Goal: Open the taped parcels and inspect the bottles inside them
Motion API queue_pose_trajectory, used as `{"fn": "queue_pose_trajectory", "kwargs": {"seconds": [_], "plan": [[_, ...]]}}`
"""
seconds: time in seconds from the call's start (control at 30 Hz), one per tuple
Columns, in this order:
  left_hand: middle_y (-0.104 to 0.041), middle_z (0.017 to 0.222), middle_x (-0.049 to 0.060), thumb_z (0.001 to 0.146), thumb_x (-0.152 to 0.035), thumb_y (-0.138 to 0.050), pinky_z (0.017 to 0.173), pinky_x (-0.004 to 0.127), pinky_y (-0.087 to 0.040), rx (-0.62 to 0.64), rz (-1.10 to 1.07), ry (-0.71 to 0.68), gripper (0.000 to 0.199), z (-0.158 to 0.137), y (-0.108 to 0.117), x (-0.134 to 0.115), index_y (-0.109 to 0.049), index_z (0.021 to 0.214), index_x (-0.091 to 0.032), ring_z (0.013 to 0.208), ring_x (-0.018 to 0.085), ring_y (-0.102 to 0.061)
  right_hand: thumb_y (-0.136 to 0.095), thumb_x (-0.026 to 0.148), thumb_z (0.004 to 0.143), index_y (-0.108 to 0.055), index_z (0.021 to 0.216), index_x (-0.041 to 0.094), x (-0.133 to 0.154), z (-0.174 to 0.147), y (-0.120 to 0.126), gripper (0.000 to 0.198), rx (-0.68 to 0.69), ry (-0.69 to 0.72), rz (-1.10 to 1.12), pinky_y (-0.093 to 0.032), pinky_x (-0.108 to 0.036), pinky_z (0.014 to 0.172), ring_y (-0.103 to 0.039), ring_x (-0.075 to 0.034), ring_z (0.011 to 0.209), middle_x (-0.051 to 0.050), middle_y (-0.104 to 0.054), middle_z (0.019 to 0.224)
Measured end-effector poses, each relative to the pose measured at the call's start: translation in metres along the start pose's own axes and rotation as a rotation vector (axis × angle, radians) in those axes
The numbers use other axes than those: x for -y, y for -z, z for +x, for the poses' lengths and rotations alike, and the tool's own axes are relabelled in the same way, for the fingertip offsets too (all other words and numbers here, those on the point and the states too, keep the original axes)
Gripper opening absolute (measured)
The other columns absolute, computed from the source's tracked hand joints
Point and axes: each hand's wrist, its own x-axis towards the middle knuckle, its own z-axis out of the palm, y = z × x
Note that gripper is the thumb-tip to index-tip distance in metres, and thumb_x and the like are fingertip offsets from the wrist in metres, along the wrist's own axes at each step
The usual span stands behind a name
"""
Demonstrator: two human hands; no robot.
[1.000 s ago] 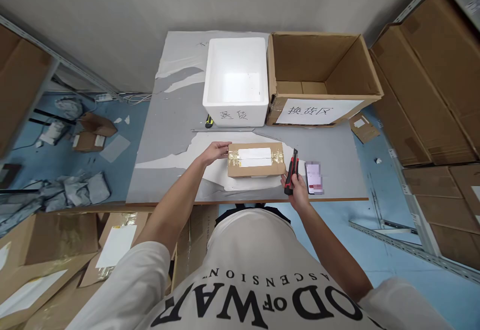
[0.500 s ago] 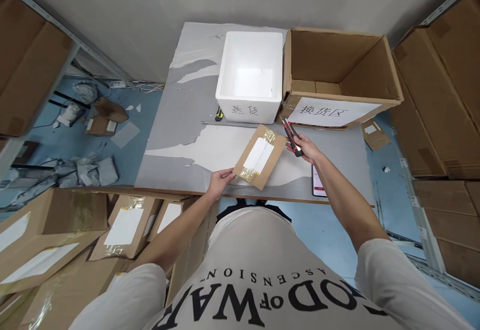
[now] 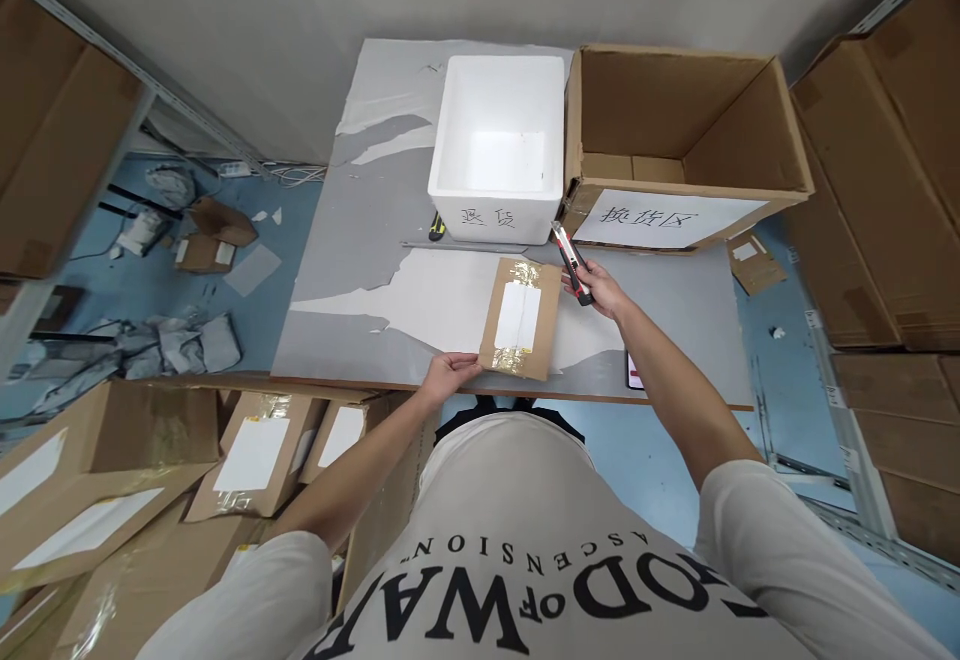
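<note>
A flat brown cardboard box [image 3: 546,325] with a white label and clear tape lies near the table's front edge. My left hand [image 3: 448,377] pinches its lower left corner between thumb and fingers. In my right hand [image 3: 598,290] is a red and black box cutter [image 3: 573,265], its tip pointing up and left. The fingers of that hand also reach the box's upper right edge. A phone [image 3: 634,372] lies partly hidden under my right forearm.
A white foam box [image 3: 442,140] and a large open carton [image 3: 791,165] stand at the table's back, both with handwritten characters. A yellow and black cutter [image 3: 437,227] lies by the foam box. Parcels [image 3: 251,455] are piled at left below the table [image 3: 345,340]. Shelves hold cartons [image 3: 862,190] at right.
The flat box has turned from a slant to nearly straight and come down closer to the table. The right hand and box cutter have shifted slightly left.
</note>
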Motion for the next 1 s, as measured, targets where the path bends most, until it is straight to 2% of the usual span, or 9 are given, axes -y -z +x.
{"fn": "queue_pose_trajectory", "kwargs": {"seconds": [0.1, 0.2, 0.33, 0.43, 0.53, 0.67, 0.77, 0.87, 1.0], "plan": [[-0.074, 0.098, 0.013, 0.045, -0.054, -0.085, 0.092, 0.043, -0.052, 0.019, 0.142, -0.033, 0.060, 0.021, 0.016, -0.023, -0.074, 0.090, -0.016, 0.100, 0.030, -0.067, -0.072, 0.039, 0.077, -0.057, 0.108, 0.027, -0.008, -0.027, -0.002, 0.036, -0.076, 0.098, -0.023, -0.056, -0.035, 0.086, -0.066, -0.018, 0.102, -0.004, -0.069, 0.113], [-0.066, 0.121, 0.014, 0.056, -0.063, -0.076, 0.096, 0.044, -0.048, 0.038, 0.205, -0.133, 0.067, 0.058, 0.023, -0.061, -0.071, 0.105, -0.017, 0.117, 0.032, -0.058, -0.068, 0.046, 0.078, -0.057, 0.108, 0.030, -0.034, -0.074, -0.006, 0.036, -0.164, 0.120, 0.035, -0.053, -0.038, 0.093, -0.062, -0.018, 0.111, -0.003, -0.065, 0.123], [-0.045, 0.145, 0.012, 0.073, -0.066, -0.062, 0.103, 0.042, -0.041, 0.176, 0.249, -0.223, 0.065, 0.111, 0.009, -0.113, -0.061, 0.123, -0.023, 0.132, 0.030, -0.045, -0.066, 0.049, 0.080, -0.056, 0.109, 0.034, -0.086, -0.142, -0.020, 0.034, -0.239, -0.071, 0.227, -0.053, -0.047, 0.092, -0.058, -0.022, 0.119, -0.001, -0.057, 0.135], [-0.034, 0.152, 0.010, 0.079, -0.061, -0.058, 0.103, 0.044, -0.040, 0.278, 0.292, -0.210, 0.060, 0.139, -0.005, -0.135, -0.056, 0.128, -0.028, 0.137, 0.030, -0.038, -0.063, 0.050, 0.081, -0.052, 0.116, 0.038, -0.114, -0.172, -0.037, 0.038, -0.271, -0.180, 0.375, -0.055, -0.054, 0.087, -0.058, -0.025, 0.119, 0.001, -0.052, 0.140], [-0.039, 0.150, 0.010, 0.076, -0.055, -0.064, 0.102, 0.047, -0.038, 0.338, 0.342, -0.157, 0.056, 0.154, -0.015, -0.141, -0.058, 0.125, -0.030, 0.137, 0.030, -0.037, -0.060, 0.049, 0.083, -0.051, 0.117, 0.038, -0.124, -0.182, -0.051, 0.036, -0.279, -0.212, 0.470, -0.055, -0.056, 0.087, -0.059, -0.026, 0.118, 0.002, -0.049, 0.142], [-0.055, 0.136, 0.009, 0.075, -0.051, -0.065, 0.101, 0.048, -0.037, 0.373, 0.370, -0.108, 0.050, 0.159, -0.020, -0.136, -0.059, 0.120, -0.030, 0.127, 0.027, -0.049, -0.059, 0.048, 0.085, -0.051, 0.115, 0.035, -0.123, -0.185, -0.060, 0.034, -0.319, -0.240, 0.497, -0.056, -0.057, 0.086, -0.061, -0.026, 0.115, 0.001, -0.049, 0.142], [-0.060, 0.128, 0.008, 0.075, -0.048, -0.065, 0.097, 0.045, -0.040, 0.354, 0.361, -0.096, 0.045, 0.159, -0.022, -0.133, -0.059, 0.116, -0.029, 0.118, 0.025, -0.057, -0.059, 0.049, 0.084, -0.050, 0.115, 0.035, -0.124, -0.188, -0.061, 0.035, -0.312, -0.270, 0.491, -0.057, -0.057, 0.084, -0.062, -0.027, 0.112, 0.001, -0.051, 0.140], [-0.062, 0.123, 0.008, 0.076, -0.044, -0.064, 0.093, 0.043, -0.043, 0.345, 0.350, -0.102, 0.040, 0.161, -0.027, -0.132, -0.059, 0.111, -0.027, 0.108, 0.023, -0.062, -0.058, 0.050, 0.084, -0.050, 0.115, 0.037, -0.127, -0.189, -0.064, 0.034, -0.282, -0.241, 0.479, -0.056, -0.057, 0.087, -0.062, -0.026, 0.113, 0.002, -0.054, 0.137], [-0.067, 0.110, 0.008, 0.076, -0.040, -0.065, 0.087, 0.041, -0.047, 0.337, 0.310, -0.136, 0.033, 0.163, -0.032, -0.131, -0.058, 0.104, -0.023, 0.089, 0.018, -0.066, -0.057, 0.051, 0.084, -0.053, 0.112, 0.036, -0.131, -0.182, -0.071, 0.031, -0.314, -0.193, 0.470, -0.053, -0.054, 0.095, -0.065, -0.025, 0.109, 0.001, -0.061, 0.129]]}}
